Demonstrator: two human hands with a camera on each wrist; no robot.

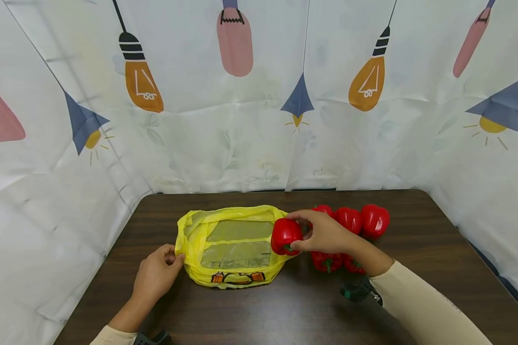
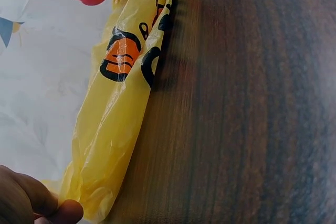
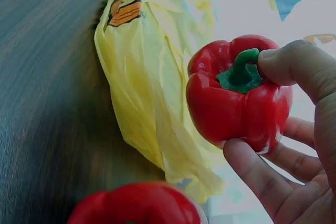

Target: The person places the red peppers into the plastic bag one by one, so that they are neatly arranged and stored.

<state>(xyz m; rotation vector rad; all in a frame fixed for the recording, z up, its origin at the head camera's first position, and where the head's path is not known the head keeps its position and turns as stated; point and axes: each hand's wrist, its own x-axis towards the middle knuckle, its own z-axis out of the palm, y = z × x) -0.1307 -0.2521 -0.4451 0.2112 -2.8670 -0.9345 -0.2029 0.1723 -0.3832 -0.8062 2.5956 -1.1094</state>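
A yellow plastic bag [image 1: 222, 278] with orange and black print lies on the table, its mouth spread wide and facing up. My left hand [image 1: 156, 272] pinches the bag's left edge between thumb and fingers; the left wrist view shows the thumb [image 2: 68, 212] on the plastic. My right hand [image 1: 323, 232] grips a red bell pepper [image 1: 285, 235] at the bag's right rim. In the right wrist view this bell pepper [image 3: 236, 103] has its green stem toward the camera, with the thumb by the stem and fingers around the far side.
Several more red bell peppers [image 1: 374, 221] sit in a cluster right of the bag, partly behind my right hand and forearm. The dark wooden table [image 1: 259, 316] ends at a back edge against a white printed cloth [image 1: 250, 143].
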